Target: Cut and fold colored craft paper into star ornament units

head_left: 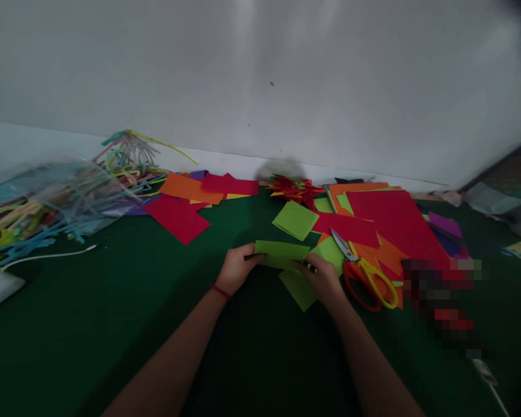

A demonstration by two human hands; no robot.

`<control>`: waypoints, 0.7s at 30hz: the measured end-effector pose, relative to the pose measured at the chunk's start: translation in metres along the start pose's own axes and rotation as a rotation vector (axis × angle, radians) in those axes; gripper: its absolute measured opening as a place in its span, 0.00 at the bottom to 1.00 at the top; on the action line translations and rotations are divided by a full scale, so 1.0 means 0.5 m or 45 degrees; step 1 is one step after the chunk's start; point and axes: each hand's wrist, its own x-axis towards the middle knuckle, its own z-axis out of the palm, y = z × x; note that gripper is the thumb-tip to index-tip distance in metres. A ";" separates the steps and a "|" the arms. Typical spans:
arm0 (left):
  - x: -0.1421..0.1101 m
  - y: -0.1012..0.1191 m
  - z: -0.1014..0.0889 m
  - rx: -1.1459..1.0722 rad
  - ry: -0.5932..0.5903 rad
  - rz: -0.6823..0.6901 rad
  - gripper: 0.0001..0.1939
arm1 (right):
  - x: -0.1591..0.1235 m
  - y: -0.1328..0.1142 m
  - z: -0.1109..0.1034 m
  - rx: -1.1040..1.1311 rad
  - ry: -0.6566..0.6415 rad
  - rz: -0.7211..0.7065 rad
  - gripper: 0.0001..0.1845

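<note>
Both my hands hold a light green paper strip (282, 252), which looks folded, above the green table. My left hand (238, 271) pinches its left end, and a red band circles that wrist. At the right end, my right hand (327, 281) is closed on the paper. A small dark thing with yellow-green marks (311, 267) shows by the right fingers; I cannot make out what it is. Under the strip lies another green paper piece (299, 289). Just beyond it are green paper squares (295, 220). Scissors (360, 263) with red and yellow handles lie open beside my right hand.
Red paper sheets (386, 220) and orange ones are stacked at the right. A red-orange paper flower (293, 188) sits near the wall. Orange and red pieces (191, 188) lie back left. Pipe cleaners (130, 153) and a clear plastic bag (78, 185) fill the far left, near a white cable (52, 259).
</note>
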 end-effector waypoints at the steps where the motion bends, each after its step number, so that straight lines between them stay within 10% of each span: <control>1: 0.000 0.005 0.000 -0.031 0.009 -0.025 0.08 | 0.000 -0.001 -0.002 0.038 0.006 0.049 0.11; 13: 0.001 0.020 -0.003 -0.242 0.180 -0.261 0.07 | 0.001 -0.022 -0.026 0.317 0.005 0.405 0.15; 21: 0.002 0.026 -0.030 -0.208 0.186 -0.274 0.11 | -0.004 0.051 -0.078 -0.324 0.581 0.374 0.25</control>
